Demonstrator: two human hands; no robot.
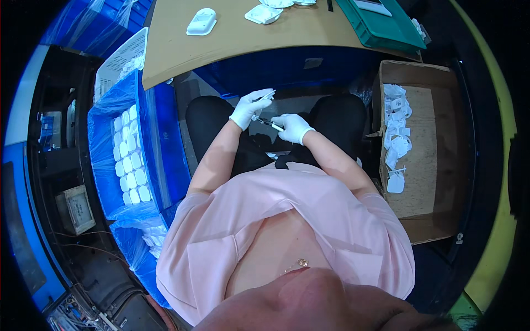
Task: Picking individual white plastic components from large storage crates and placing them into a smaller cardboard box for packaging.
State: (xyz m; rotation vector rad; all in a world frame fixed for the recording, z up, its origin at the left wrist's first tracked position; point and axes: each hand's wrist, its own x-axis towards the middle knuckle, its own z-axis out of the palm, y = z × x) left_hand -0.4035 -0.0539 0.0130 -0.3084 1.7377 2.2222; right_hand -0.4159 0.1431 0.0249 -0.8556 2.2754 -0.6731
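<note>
Both hands wear white gloves and meet above my lap. My left hand (248,111) is closed on a thin white plastic part (269,94), most of it hidden by the fingers. My right hand (294,128) grips a slim tool (277,127) with a pale handle and a dark, narrow front end. That dark end points at the lower side of my left hand, close to the fingers. Whether it touches the white part, I cannot tell.
Ahead stands a tan table (259,36) with a white rounded housing (202,22), more white parts (264,14) and a green tray (381,25). At left, a blue-lined crate (99,143) holds rows of white pieces. A cardboard box (425,231) at right contains white scraps (396,127).
</note>
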